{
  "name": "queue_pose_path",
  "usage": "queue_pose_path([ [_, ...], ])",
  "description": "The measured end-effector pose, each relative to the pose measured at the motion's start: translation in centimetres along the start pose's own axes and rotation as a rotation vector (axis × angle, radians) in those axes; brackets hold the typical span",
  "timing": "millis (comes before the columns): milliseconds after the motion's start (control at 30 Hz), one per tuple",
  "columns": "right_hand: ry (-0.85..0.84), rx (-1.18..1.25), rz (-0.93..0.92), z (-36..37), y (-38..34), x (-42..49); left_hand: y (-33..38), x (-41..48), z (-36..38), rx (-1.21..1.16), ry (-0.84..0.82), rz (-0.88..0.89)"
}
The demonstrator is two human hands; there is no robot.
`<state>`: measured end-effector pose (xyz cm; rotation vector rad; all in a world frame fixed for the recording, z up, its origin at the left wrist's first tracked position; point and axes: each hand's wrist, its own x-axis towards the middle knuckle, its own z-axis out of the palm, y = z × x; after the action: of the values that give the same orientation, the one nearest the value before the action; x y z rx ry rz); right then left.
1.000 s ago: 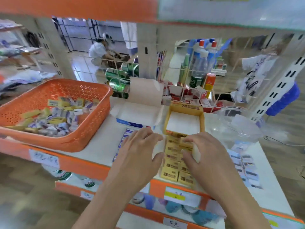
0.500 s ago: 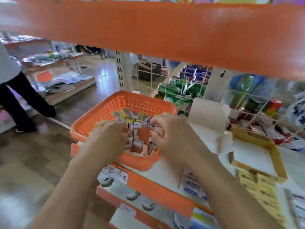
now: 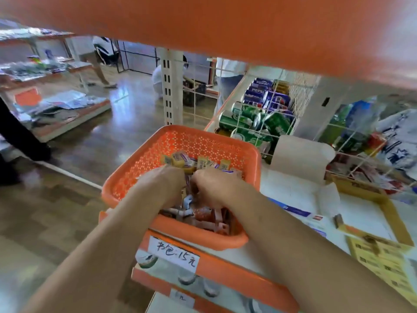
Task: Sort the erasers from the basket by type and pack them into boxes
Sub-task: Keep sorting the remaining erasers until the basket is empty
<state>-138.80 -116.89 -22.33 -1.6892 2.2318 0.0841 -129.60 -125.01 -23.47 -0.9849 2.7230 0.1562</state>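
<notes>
One orange perforated plastic basket (image 3: 204,141). Small wrapped erasers (image 3: 180,160) inside it: a heap too jumbled to count. Two hands: left hand (image 3: 162,184), right hand (image 3: 214,188). Two boxes: one white open cardboard box (image 3: 300,157), one yellow open cardboard box (image 3: 393,222).

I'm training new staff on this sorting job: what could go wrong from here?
The basket sits at the front edge of the shelf with the left hand and right hand inside it; it might tip or slide off. The erasers lie mixed, so a handful could blend types. The right forearm passes close to the yellow erasers and may knock them.
</notes>
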Motion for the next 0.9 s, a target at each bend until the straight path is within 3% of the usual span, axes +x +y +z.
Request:
queue_pose_path([
  [400, 0.029, 0.124, -0.062, -0.4, -0.5, -1.2, 0.3, -1.6, -1.0, -0.086, 0.042, -0.014],
  [567, 0.326, 0.303, -0.055, -1.0, 0.8, -2.9, 0.3, -2.2, -1.6, -0.229, 0.28, 0.012],
  [700, 0.577, 0.602, -0.01, -1.7, 2.8, -7.0, 2.2, -3.4, -2.5, -0.447, 0.463, 0.188],
  [900, 0.75, 1.039, 0.141, 0.4, 9.0, -13.4, 9.3, -5.2, -3.2, -0.622, 0.594, 0.389],
])
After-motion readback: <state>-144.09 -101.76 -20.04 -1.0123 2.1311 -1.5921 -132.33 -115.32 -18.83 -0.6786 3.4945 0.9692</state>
